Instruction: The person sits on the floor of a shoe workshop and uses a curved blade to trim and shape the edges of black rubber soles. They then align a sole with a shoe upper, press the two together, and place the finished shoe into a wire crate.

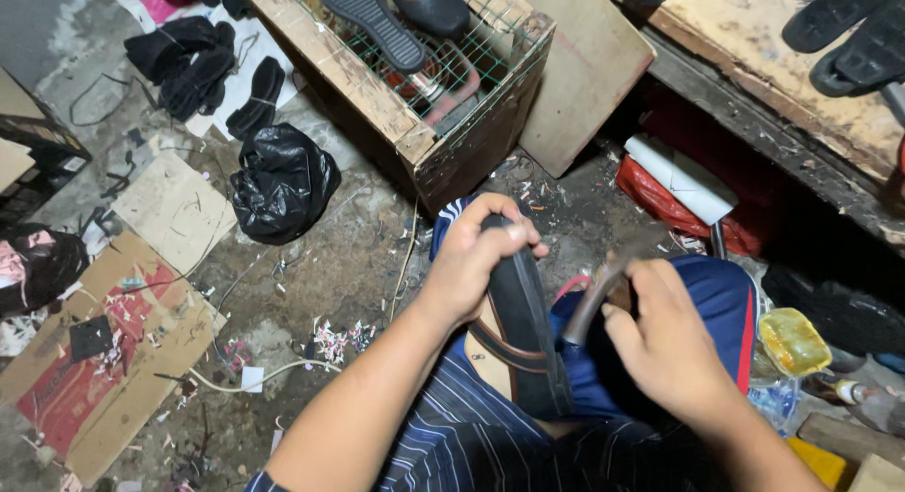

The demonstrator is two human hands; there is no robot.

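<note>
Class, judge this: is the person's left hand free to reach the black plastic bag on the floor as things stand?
Probably not at once. The left hand is clamped round the black sole held upright on the lap. The bag lies on that side with open floor between, but the hand must first let go.

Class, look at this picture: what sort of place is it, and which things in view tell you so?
Probably a small shoe-repair workshop: black rubber soles on a wooden bench, a sandal with a black sole on the person's lap, offcuts on the littered concrete floor.

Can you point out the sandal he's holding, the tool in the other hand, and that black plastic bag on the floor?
sandal [528, 332], head view, on its black sole edge.
tool [592, 303], head view, on its handle above the right hand.
black plastic bag [283, 183], head view, on its crumpled middle.
</note>
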